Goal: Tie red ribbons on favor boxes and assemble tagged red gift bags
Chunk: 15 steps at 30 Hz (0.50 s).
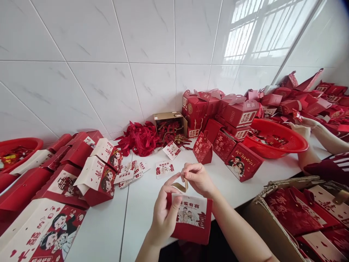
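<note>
1. Red box (191,233): you hold it on the near side of the ribbon pile (139,139).
2. Your left hand (165,214) is partly closed, thumb in front, gripping its left end.
3. Your right hand (197,178) pinches the tan strap (183,187) above it.
4. Printed cards (164,169) lie near the ribbon pile's near side.

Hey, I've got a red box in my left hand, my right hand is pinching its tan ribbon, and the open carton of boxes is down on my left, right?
Not quite: the head view shows the carton down on your right. Your left hand does hold the red box, and your right hand pinches the tan ribbon.
</note>
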Each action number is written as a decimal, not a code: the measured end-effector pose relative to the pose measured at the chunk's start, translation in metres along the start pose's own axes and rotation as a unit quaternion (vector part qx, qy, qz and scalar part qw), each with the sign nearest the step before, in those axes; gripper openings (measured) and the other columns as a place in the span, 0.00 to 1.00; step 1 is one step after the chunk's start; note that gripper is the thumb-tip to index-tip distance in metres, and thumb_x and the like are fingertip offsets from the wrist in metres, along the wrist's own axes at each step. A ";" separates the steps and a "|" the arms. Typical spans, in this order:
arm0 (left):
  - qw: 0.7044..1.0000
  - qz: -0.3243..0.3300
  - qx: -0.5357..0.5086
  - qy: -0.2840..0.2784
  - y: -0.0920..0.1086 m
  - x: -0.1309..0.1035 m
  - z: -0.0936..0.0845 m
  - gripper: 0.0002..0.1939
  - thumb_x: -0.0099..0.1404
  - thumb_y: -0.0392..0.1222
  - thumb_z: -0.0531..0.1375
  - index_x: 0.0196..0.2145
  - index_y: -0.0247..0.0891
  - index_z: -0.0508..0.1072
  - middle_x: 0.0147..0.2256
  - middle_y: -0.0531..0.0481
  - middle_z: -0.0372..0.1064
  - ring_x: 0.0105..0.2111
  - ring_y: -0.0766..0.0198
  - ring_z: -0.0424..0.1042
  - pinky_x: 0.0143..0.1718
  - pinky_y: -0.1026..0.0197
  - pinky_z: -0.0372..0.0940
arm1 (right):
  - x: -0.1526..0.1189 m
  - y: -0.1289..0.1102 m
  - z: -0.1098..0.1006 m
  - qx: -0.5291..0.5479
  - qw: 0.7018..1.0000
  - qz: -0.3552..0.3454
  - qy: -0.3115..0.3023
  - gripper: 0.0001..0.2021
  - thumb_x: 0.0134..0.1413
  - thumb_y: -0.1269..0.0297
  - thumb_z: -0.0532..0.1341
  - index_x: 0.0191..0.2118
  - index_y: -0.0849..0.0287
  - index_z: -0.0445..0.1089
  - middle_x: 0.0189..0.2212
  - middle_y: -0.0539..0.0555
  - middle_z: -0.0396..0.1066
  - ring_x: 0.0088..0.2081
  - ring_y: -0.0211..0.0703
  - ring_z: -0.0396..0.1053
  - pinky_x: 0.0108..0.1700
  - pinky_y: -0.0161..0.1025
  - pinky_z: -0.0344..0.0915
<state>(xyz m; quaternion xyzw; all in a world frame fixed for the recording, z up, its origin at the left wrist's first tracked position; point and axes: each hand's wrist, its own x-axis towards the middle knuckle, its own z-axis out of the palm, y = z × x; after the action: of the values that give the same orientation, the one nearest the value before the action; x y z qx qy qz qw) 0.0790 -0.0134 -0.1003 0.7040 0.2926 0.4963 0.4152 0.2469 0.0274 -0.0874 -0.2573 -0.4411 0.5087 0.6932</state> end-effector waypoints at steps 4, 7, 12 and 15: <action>0.990 0.048 0.066 0.119 -0.022 0.010 -0.003 0.02 0.71 0.40 0.55 0.40 0.41 0.66 0.49 0.43 0.72 0.51 0.58 0.71 0.52 0.54 0.64 | -0.007 -0.025 -0.033 -0.014 0.988 -0.115 0.107 0.10 0.45 0.56 0.74 0.24 0.54 0.76 0.22 0.46 0.66 0.24 0.32 0.63 0.26 0.31 0.61; 0.975 0.066 0.090 0.192 -0.037 0.012 -0.008 0.03 0.71 0.39 0.55 0.43 0.42 0.65 0.41 0.47 0.71 0.44 0.62 0.72 0.46 0.59 0.66 | -0.032 -0.049 -0.053 -0.015 0.976 -0.168 0.136 0.07 0.49 0.57 0.72 0.26 0.49 0.76 0.22 0.44 0.61 0.21 0.28 0.58 0.26 0.31 0.59; 0.975 0.081 0.104 0.179 -0.042 0.006 -0.007 0.03 0.70 0.38 0.56 0.42 0.42 0.66 0.36 0.50 0.69 0.38 0.65 0.71 0.40 0.64 0.67 | -0.072 -0.053 -0.035 -0.133 0.983 -0.127 -0.003 0.06 0.47 0.57 0.73 0.26 0.49 0.79 0.23 0.49 0.64 0.26 0.39 0.66 0.29 0.40 0.65; 0.977 0.083 0.100 0.168 -0.039 0.002 -0.004 0.03 0.71 0.38 0.55 0.43 0.42 0.65 0.36 0.50 0.69 0.38 0.65 0.71 0.40 0.64 0.68 | -0.069 -0.031 -0.008 -0.279 0.953 -0.110 -0.044 0.07 0.50 0.55 0.71 0.26 0.49 0.80 0.40 0.57 0.72 0.48 0.53 0.69 0.46 0.49 0.69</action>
<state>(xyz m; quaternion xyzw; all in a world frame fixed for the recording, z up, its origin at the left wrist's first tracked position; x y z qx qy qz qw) 0.0762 0.0084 -0.1332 0.6705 0.3470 0.6081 0.2455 0.2617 -0.0467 -0.0903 -0.3677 -0.6213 0.2972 0.6248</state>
